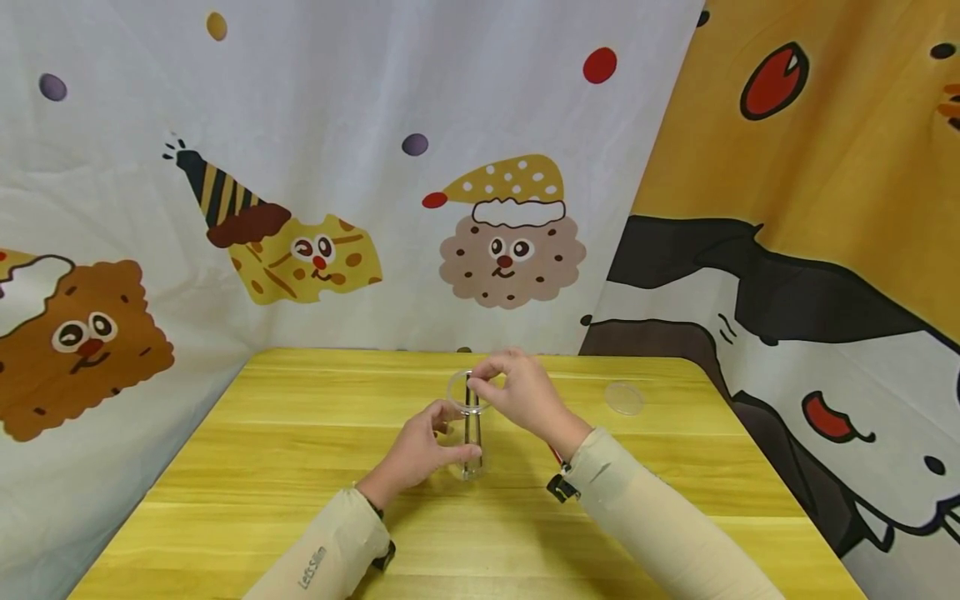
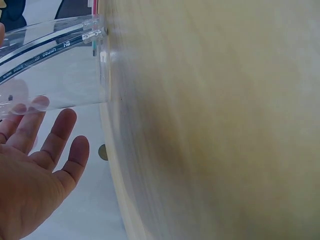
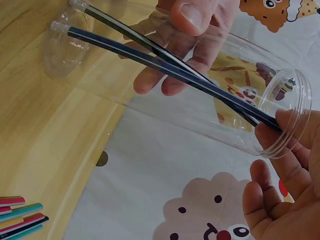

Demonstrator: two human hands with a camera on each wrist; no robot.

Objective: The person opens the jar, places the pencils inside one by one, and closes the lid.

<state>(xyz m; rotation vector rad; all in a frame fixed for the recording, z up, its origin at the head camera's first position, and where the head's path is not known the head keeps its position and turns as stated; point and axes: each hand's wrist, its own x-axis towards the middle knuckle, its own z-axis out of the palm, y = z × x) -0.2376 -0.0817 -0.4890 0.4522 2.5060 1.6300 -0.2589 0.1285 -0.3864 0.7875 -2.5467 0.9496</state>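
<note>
A tall clear plastic jar (image 1: 480, 465) stands on the table with two dark HB-marked pencils (image 3: 175, 72) leaning inside it. Their pale-capped ends rest near its bottom. My left hand (image 1: 420, 450) holds the jar's side, thumb in front and fingertips behind; its last two fingers (image 2: 65, 135) stay off the wall. Up at the open mouth (image 3: 300, 100), my right hand (image 1: 525, 396) pinches the upper end of a dark pencil between thumb and forefinger. The right wrist view does not show clearly whether the second pencil is pinched too.
A clear round lid (image 1: 624, 398) lies on the table (image 1: 300, 500), right of the jar. Several coloured pencils (image 3: 20, 217) lie close together on the tabletop, mostly hidden by my right forearm in the head view. A printed cloth (image 1: 337, 125) hangs behind.
</note>
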